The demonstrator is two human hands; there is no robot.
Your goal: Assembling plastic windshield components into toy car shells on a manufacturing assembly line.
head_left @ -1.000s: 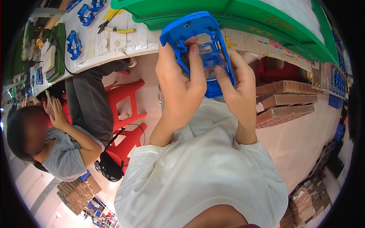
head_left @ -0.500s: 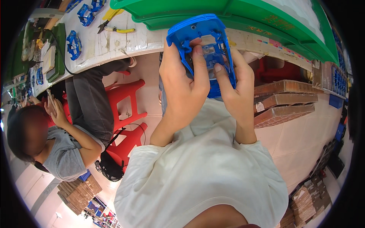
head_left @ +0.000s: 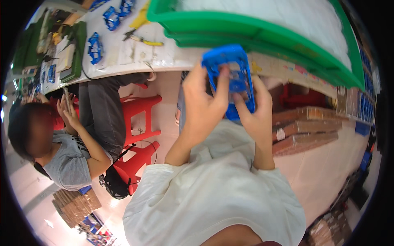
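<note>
Both hands hold one blue plastic shell (head_left: 225,53), a hollow frame with rounded ends and openings, in front of my chest. My left hand (head_left: 202,104) grips its left side, thumb laid over the inner part. On the other side my right hand (head_left: 257,110) wraps the lower right edge, with its thumb pressing near the middle. Most of my fingers are hidden behind the shell. Similar blue plastic parts (head_left: 95,48) lie on the white table (head_left: 123,61) to the left, near yellow-handled pliers (head_left: 143,40).
A green crate (head_left: 254,30) with white lining stands on the table just beyond my hands. A person in a grey shirt (head_left: 67,160) sits at left holding a phone-like object. Red stools (head_left: 139,117) stand between us. Flat brown boxes (head_left: 308,127) are stacked at right.
The view has shifted, so the table and crate appear lower. The shell is lower and farther right in the picture, still in both hands. My grip looks much the same.
</note>
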